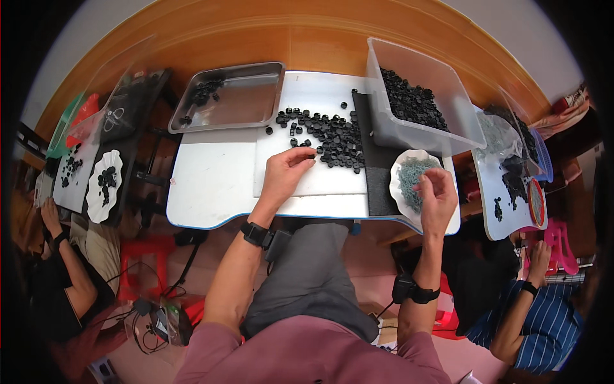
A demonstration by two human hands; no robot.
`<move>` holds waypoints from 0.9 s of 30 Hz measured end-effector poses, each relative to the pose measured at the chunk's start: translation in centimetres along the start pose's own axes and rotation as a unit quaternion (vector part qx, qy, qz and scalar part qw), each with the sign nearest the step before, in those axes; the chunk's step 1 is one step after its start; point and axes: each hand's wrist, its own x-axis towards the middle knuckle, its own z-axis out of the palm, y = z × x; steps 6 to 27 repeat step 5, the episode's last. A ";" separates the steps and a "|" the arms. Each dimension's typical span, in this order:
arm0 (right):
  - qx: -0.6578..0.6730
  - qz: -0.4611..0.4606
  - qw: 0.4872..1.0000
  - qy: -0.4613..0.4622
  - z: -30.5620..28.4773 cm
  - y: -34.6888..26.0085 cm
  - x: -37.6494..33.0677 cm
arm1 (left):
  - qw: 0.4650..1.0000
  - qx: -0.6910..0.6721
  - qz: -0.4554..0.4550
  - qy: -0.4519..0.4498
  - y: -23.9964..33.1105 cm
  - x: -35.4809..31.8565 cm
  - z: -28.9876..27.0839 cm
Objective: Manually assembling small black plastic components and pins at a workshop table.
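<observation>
My left hand point(288, 174) is over the white board point(275, 182), its thumb and fingertips pinched on a small black round piece. Just beyond it spreads a loose heap of small black round pieces point(339, 141), some standing apart at its edges. To the right, my right hand point(439, 200) is above a white scalloped dish point(398, 203) heaped with thin blue-grey bits point(411, 176), too fine to name. Its thumb and fingers are bent together in a pinch; whatever lies between them is too small to make out.
A metal tray point(246, 105) with some black pieces stands at the back left. A clear plastic bin point(457, 125) of black pieces stands on a dark mat point(378, 185) at the back right. Co-workers' hands point(51, 216) point(540, 259) are at side tables.
</observation>
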 end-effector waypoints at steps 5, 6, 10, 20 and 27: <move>0.101 0.019 0.983 -0.154 6.8 -0.6 -1.9 | 1.000 0.011 0.001 0.001 -0.3 0.0 -0.1; 0.101 0.019 0.983 -0.154 6.8 -0.6 -1.9 | 1.000 0.011 0.001 0.001 -0.3 0.0 -0.1; 0.101 0.019 0.983 -0.154 6.8 -0.6 -1.9 | 1.000 0.011 0.001 0.001 -0.3 0.0 -0.1; 0.101 0.019 0.983 -0.154 6.8 -0.6 -1.9 | 1.000 0.011 0.001 0.001 -0.3 0.0 -0.1; 0.101 0.019 0.983 -0.154 6.8 -0.6 -1.9 | 1.000 0.011 0.001 0.001 -0.3 0.0 -0.1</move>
